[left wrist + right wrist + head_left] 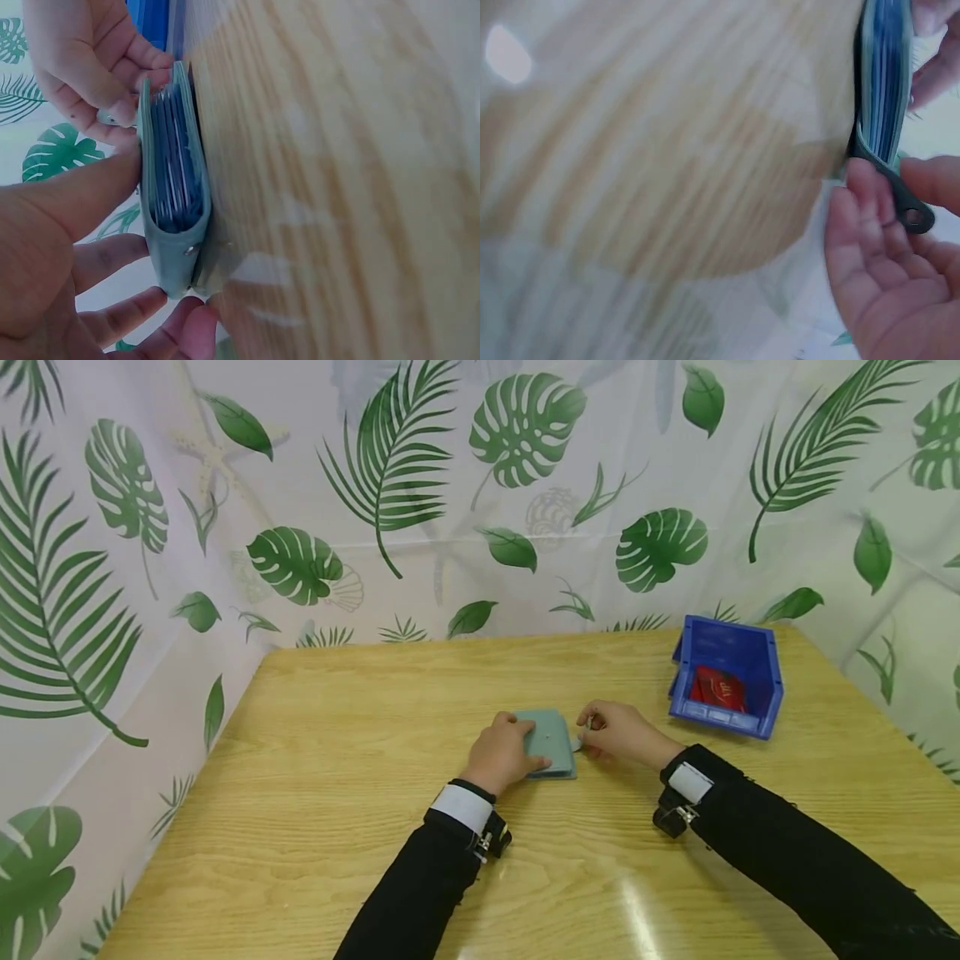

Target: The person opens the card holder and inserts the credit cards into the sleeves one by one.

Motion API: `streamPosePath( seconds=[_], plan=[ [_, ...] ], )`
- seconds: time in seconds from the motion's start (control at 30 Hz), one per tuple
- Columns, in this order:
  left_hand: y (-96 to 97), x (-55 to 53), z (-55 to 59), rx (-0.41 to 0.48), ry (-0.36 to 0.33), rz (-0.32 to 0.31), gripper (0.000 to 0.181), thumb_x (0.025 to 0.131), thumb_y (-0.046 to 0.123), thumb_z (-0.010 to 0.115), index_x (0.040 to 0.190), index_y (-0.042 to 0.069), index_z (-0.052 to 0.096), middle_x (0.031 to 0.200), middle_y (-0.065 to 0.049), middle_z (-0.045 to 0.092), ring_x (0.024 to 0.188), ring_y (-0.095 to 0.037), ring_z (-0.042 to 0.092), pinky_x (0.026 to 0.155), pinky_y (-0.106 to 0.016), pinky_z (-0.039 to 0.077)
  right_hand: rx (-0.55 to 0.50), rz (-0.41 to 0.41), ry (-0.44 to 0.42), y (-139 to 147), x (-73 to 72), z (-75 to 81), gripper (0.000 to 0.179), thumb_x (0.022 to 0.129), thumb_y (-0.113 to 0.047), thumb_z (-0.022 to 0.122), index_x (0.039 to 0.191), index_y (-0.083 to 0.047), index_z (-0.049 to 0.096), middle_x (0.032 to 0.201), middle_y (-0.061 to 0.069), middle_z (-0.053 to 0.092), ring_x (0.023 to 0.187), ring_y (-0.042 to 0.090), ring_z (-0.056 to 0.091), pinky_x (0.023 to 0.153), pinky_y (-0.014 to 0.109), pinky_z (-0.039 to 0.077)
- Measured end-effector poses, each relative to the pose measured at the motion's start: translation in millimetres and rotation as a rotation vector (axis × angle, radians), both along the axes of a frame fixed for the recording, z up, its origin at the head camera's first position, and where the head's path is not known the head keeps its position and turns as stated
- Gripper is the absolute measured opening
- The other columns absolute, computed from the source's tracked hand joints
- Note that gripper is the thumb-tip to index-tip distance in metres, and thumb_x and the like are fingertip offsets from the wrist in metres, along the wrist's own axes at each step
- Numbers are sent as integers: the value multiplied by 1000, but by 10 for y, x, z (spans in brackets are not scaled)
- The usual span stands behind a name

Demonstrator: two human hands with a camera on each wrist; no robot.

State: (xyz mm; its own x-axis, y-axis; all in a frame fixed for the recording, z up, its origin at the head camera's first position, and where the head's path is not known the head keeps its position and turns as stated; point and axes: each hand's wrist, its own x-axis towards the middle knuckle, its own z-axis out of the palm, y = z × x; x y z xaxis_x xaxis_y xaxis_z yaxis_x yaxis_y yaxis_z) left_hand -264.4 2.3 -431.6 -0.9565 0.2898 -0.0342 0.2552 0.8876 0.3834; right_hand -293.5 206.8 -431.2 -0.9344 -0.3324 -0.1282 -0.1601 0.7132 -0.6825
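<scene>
A pale green card holder (546, 739) lies on the wooden table, its stack of clear plastic sleeves (174, 157) showing at the edge in the left wrist view. My left hand (501, 752) holds it from the left, thumb on the cover and fingers around the spine side. At its right edge, my right hand (618, 731) pinches the small closing strap (577, 744). In the right wrist view the strap (901, 196), with a round snap at its end, sticks out from the holder between thumb and fingers.
A blue plastic bin (726, 677) stands at the back right of the table (360, 793), with red packets (718, 688) inside. Behind the table hangs a leaf-patterned white curtain (480, 585), which also runs along both sides.
</scene>
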Motion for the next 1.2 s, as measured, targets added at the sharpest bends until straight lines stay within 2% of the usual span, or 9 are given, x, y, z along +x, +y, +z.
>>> streamPosePath(
  seconds=[0.1,0.23,0.33,0.4,0.53,0.67,0.87,1.07,1.2],
  plan=[
    [17,-5,16,-43,5,-13,63,86,46,71,140,17,54,143,-15,46,109,-33,60,82,-37,52,95,19,169,-77,42,26,19,93,-9,60,108,3,63,79,6,59,65,15,56,63,32,46],
    [60,-11,41,-78,9,-27,63,87,49,68,141,22,54,144,-15,44,109,-35,59,80,-40,53,203,45,333,-219,87,52,25,89,-3,59,112,4,67,78,6,57,67,17,49,62,33,41],
    [84,-16,41,-84,3,-32,63,87,51,67,142,23,53,144,-14,43,111,-35,58,81,-41,53,263,46,422,-304,121,63,26,87,1,60,111,6,69,80,9,60,68,19,52,61,33,43],
    [87,-18,34,-81,-4,-33,63,87,51,67,142,24,52,145,-14,43,111,-35,58,80,-41,53,285,46,453,-347,140,71,22,87,1,60,107,6,71,82,11,63,69,20,56,62,34,47],
    [69,-17,27,-60,-15,-35,65,87,51,68,143,23,51,145,-15,42,103,-33,61,72,-36,53,303,67,474,-393,155,89,13,89,-2,65,98,3,73,84,12,68,74,24,64,67,36,52],
    [45,-19,29,-44,-16,-39,66,87,50,68,144,22,50,146,-15,41,93,-29,64,63,-31,51,292,106,449,-388,134,102,11,89,-5,69,96,0,75,87,12,71,79,25,67,70,37,54],
    [28,-29,2,-33,-10,-48,66,87,49,68,144,21,50,146,-16,40,97,-27,64,63,-29,51,241,180,369,-327,90,123,14,86,3,66,96,2,76,91,12,71,88,30,66,76,40,55],
    [5,-32,-34,-38,-22,-43,67,86,50,68,144,21,49,146,-15,40,91,-25,65,57,-26,47,313,307,429,-332,95,145,16,87,8,63,95,2,76,89,12,64,83,28,65,72,36,54],
    [-13,-40,-33,-36,-34,-30,68,86,51,68,145,22,49,144,-14,41,86,-24,64,54,-26,45,344,335,444,-375,115,158,19,87,10,62,98,3,76,91,13,62,84,29,64,73,37,54]
  ],
)
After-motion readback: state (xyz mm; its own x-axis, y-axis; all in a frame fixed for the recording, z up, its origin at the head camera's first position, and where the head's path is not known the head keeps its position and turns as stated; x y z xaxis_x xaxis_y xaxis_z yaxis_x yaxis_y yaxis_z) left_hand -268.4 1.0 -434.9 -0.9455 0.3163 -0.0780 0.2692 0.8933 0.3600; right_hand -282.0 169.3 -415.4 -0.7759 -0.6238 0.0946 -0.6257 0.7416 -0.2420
